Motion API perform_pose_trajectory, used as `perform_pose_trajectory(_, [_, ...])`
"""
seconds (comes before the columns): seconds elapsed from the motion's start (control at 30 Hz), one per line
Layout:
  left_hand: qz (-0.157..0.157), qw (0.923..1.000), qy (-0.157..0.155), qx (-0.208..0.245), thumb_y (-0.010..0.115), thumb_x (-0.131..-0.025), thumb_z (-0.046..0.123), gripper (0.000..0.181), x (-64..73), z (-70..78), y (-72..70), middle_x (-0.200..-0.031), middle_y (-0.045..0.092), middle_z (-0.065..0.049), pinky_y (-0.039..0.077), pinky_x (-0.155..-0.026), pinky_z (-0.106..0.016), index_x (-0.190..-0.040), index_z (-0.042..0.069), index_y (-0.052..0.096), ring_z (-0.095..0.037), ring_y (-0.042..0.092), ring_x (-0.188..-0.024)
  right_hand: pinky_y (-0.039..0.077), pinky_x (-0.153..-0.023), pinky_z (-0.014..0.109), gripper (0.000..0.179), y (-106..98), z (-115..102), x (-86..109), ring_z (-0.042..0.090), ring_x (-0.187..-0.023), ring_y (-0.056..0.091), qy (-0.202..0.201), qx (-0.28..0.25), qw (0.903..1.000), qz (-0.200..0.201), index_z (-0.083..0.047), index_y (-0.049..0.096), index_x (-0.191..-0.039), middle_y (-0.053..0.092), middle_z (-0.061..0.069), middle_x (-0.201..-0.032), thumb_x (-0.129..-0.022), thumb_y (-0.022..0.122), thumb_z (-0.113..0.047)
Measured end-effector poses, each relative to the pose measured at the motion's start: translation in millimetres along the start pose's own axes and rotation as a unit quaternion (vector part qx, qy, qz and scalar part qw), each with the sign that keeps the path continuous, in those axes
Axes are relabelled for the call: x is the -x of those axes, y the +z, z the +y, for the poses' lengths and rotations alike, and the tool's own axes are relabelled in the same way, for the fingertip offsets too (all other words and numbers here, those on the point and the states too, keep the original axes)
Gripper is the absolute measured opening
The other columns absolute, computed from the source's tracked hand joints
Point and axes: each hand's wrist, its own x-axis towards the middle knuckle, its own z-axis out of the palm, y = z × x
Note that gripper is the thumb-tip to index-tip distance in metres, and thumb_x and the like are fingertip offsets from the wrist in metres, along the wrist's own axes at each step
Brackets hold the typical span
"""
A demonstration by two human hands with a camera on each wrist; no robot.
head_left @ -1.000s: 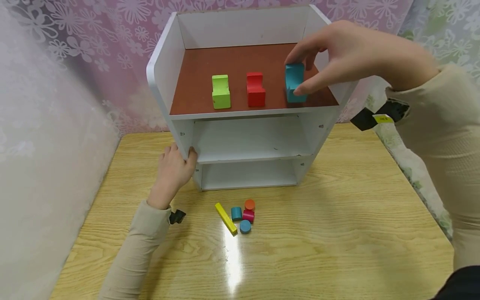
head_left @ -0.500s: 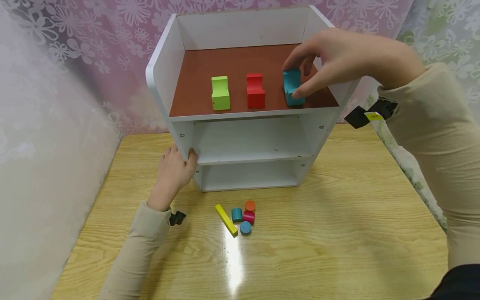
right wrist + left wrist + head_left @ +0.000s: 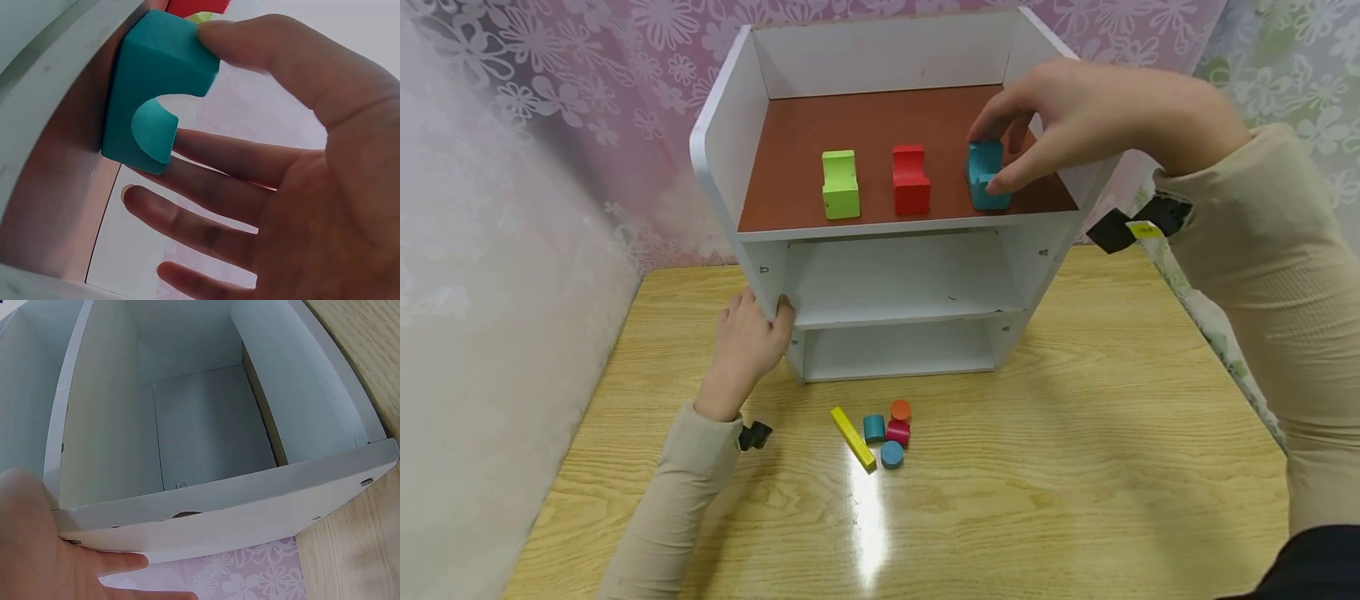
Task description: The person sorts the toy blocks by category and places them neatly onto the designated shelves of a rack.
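Observation:
A teal block with a half-round notch (image 3: 134,87) stands on the brown top (image 3: 850,117) of a white shelf unit, near its right end. My right hand (image 3: 1097,117) pinches it, thumb at the front and fingers behind; the right wrist view shows its base against the brown board. To its left, in a row, stand a red notched block (image 3: 912,187) and a lime green one (image 3: 841,187), both untouched. Lower down, my left hand (image 3: 745,350) grips the unit's left side panel (image 3: 206,512), thumb inside and fingers outside.
Before the unit, on the wooden table (image 3: 1075,467), lie a yellow stick (image 3: 853,440), a teal cylinder (image 3: 874,428), an orange one (image 3: 900,410), a crimson one (image 3: 898,432) and a blue one (image 3: 891,454). White walls (image 3: 722,142) rise round the unit's top at left, right and back.
The teal block has shifted slightly down and left in the head view with my right hand, mostly in the first half second. My left hand keeps its place on the panel.

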Motion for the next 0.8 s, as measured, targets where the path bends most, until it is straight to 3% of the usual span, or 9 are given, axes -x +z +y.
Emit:
perform_pose_trajectory(0.37, [-0.004,0.9999,-0.003,0.009,0.026,-0.097,0.043,0.057,-0.2,-0.8,-0.4,-0.119,0.05,-0.019,0.034,-0.085,-0.054,-0.138,0.006,0.041,-0.04,0.045,-0.103,0.043,-0.076,0.038,0.06,-2,0,0.8,0.023,-0.099,0.05,0.016,-0.01,0.9997,-0.017,-0.009,0.056,-0.127,0.058,0.009,-0.111,-0.079,0.072,-0.041])
perform_pose_trajectory(0.53, [-0.009,0.9999,-0.004,0.009,0.026,-0.097,0.043,0.059,-0.6,-0.5,-0.9,-0.122,0.049,-0.02,0.033,-0.088,-0.056,-0.14,0.006,0.038,-0.041,0.043,-0.108,0.043,-0.077,0.035,0.061,-4,-1,1.4,0.023,-0.103,0.05,0.013,-0.02,0.9996,-0.015,-0.011,0.055,-0.129,0.058,0.008,-0.116,-0.079,0.072,-0.042])
perform_pose_trajectory(0.8, [-0.016,0.9998,-0.009,0.006,0.026,-0.097,0.043,0.059,-0.4,-0.1,-0.8,-0.123,0.048,-0.02,0.032,-0.09,-0.057,-0.141,0.005,0.038,-0.041,0.042,-0.112,0.041,-0.067,0.021,0.058,-6,-10,12.1,0.022,-0.102,0.049,-0.013,-0.013,0.9988,0.046,-0.012,0.056,-0.129,0.058,0.008,-0.117,-0.079,0.074,-0.037])
